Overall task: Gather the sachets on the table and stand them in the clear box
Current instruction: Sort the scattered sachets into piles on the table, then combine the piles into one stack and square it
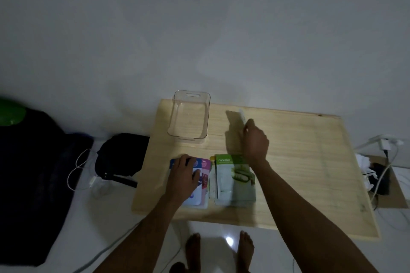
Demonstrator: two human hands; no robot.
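Head view: a pale sachet (236,120) is being pinched upright by the right hand (255,141), while blue-pink sachets (203,180) are being pressed flat under the left hand (183,176); the clear box (188,117) is sitting beyond the left hand, green sachets (233,181) between both wrists.

At frame centre, the left hand (185,175) lies flat on a blue-pink sachet (203,180). Just right of it sits a green sachet stack (233,181). The right hand (255,141) pinches a raised sachet (236,122) above the table (299,161). The clear box (189,116) stands empty, upper centre.
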